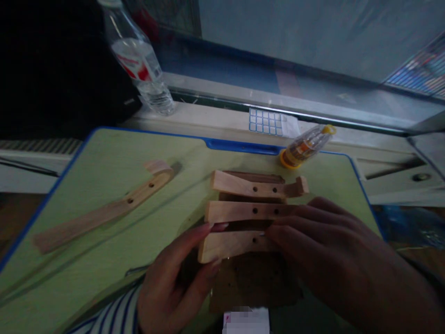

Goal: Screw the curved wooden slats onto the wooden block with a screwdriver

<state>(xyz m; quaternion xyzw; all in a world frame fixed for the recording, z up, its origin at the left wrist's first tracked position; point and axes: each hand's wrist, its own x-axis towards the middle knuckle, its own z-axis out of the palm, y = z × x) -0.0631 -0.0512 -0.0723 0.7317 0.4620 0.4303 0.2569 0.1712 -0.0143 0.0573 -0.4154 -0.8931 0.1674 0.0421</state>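
Note:
Three pale wooden pieces with drilled holes lie side by side over a brown board (253, 283). My left hand (174, 278) pinches the wide left end of the nearest wooden piece (227, 243) between thumb and fingers. At that piece's right end, my right hand (333, 250) has its fingers curled over it, hiding that end. The same hand also covers the right end of the middle wooden piece (232, 211). Behind them, the far wooden piece (239, 183) shows its hooked right tip. Another curved wooden piece (104, 215) with two holes lies apart on the left.
The pale green folding table (167, 148) has a blue rim. A yellow-capped bottle (302, 148) stands at its back right. On the sill behind are a clear water bottle (142, 69) and a sheet of blue-edged labels (266, 122). A white box (246, 321) sits at the front.

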